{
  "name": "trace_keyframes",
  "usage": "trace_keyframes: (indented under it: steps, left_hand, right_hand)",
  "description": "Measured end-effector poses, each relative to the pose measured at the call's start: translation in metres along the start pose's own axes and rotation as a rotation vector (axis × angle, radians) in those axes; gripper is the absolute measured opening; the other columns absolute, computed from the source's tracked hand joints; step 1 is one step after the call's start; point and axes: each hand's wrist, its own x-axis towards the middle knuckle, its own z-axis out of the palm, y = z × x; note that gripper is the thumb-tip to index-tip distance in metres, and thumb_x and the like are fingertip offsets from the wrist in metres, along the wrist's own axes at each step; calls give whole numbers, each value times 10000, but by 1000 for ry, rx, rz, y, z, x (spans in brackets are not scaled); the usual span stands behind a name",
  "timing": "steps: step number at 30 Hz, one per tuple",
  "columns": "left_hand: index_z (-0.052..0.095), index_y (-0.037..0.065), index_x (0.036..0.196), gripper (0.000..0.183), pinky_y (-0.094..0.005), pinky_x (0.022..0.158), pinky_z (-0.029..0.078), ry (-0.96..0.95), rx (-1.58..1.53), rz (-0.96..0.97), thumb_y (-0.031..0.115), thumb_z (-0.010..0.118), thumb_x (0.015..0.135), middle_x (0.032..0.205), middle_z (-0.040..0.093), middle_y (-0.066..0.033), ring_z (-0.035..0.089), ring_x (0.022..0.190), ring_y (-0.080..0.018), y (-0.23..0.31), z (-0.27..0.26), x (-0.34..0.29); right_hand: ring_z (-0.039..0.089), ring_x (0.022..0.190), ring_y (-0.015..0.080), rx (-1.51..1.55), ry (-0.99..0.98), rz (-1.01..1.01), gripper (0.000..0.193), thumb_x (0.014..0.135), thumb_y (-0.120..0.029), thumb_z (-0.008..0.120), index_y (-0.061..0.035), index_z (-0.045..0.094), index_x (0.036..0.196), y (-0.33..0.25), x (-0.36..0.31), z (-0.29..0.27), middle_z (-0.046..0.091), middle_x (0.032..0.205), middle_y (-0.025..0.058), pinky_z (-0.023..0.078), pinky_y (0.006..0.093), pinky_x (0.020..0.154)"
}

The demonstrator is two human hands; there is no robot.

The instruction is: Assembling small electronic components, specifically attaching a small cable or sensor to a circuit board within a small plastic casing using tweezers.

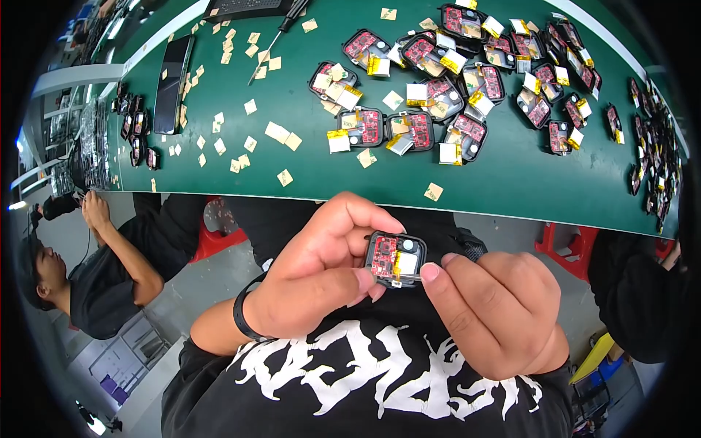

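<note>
Just in front of my chest, my left hand point(314, 266) grips a small black device housing point(371, 271) by its edges, open side up. Inside it sit a red circuit board point(383, 255) and a silvery battery point(407, 263) with yellow tape. My right hand point(500, 310) is at the housing's right edge, thumb and forefinger drawn together in a pinch. Whatever lies between those fingertips is too small to make out. Beyond my hands, on the green table point(292, 219), lie several similar open housings point(361, 128) with red boards and batteries.
Small beige adhesive squares point(277, 132) are scattered over the table's left half. A screwdriver point(281, 33), a dark phone-like slab point(174, 84) and a black tray point(248, 7) lie farther back. More housings crowd the right end point(653, 160). A co-worker point(109, 270) sits at left, near a red stool point(219, 237).
</note>
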Motion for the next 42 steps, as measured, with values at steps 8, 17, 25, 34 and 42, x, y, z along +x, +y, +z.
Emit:
trace_keyframes:
  steps: [8,17,25,34,42]
  left_hand:
    - [405,-29,1338,474,-254,709,460,-65,177,137,-42,525,880,1174,571,-147,583,878,-121,-1,0,-3]
    - [391,-50,1352,478,-259,712,463,-187,218,271,-75,507,889,1167,561,-159,564,852,-126,-6,-5,-1]
    - [411,-35,1346,477,-253,712,473,-145,151,187,-73,519,883,1156,576,-156,562,821,-111,-4,-3,-1]
    - [426,-3,1363,518,-241,686,473,-75,51,42,-75,523,859,1163,588,-134,579,825,-113,2,0,-2]
    - [424,3,1366,519,-241,676,472,-69,49,-8,-79,527,864,1171,595,-135,581,817,-112,4,-1,-4]
  right_hand:
    - [533,656,172,66,-4,18,302,650,-65,713,27,742,936,-2,0,-3,643,812,86,313,251,457]
    - [545,604,193,10,-146,-18,398,613,-64,703,64,736,988,-11,15,-17,668,839,153,343,280,431]
    - [555,603,180,-38,-212,-55,329,681,-35,710,67,729,993,-11,17,-21,667,836,155,342,265,426]
    - [566,626,204,-119,-186,-37,319,669,-59,712,35,741,972,-15,21,-30,686,832,152,300,280,455]
    - [560,648,205,-152,-74,-97,297,650,-49,725,22,760,936,-13,13,-15,704,852,153,357,286,474]
